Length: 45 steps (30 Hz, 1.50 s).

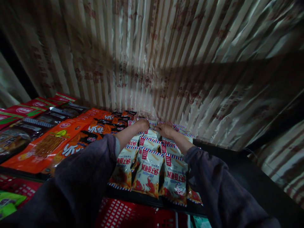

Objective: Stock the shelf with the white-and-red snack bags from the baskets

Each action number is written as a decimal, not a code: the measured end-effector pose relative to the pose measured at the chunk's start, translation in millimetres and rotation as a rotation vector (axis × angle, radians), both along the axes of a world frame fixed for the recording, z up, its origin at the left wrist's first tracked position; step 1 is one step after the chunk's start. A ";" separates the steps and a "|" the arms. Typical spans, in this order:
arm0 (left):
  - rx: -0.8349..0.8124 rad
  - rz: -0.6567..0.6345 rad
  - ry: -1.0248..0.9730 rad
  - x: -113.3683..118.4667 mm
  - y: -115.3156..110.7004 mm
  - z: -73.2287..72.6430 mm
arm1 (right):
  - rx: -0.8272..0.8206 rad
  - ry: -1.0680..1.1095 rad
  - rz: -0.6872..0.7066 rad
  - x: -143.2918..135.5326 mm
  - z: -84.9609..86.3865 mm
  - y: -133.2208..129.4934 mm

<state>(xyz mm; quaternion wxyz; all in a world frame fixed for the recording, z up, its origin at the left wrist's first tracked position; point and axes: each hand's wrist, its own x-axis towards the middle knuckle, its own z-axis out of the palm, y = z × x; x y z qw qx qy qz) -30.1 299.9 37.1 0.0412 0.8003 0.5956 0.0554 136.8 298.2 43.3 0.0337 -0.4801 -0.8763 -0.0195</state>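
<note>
White snack bags (pixel 148 171) with red lettering and red-blue striped edges lie in overlapping rows on a dark shelf (pixel 228 161). Both arms reach over them toward the back rows. My left hand (pixel 142 124) has its fingers curled at the top edge of a back-row snack bag (pixel 151 134). Close by on the right, my right hand (pixel 165 129) pinches the same area of that bag with bent fingers. The fingertips are small and dim, and the hands partly cover the bags beneath them.
Orange snack packs (pixel 49 142), dark packs (pixel 26 128) and red-green packs (pixel 23 109) fill the shelf's left side. A striped, crinkled sheet (pixel 152 63) hangs behind. Red perforated baskets (pixel 118 213) stand below the front edge, with a green packet (pixel 10 202) at left.
</note>
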 end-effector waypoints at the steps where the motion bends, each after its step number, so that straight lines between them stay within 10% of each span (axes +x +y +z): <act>1: -0.018 0.008 0.011 0.6 0.4 0.3 | -0.009 0.003 0.007 0.2 0.6 0.0; 24: 0.007 0.062 0.086 -1.5 -19.6 17.1 | 0.005 -0.001 0.003 -5.0 6.3 -2.1; 45: 0.037 0.055 0.039 -0.3 -8.7 -0.8 | 0.053 -0.075 -0.096 -8.3 -7.7 3.5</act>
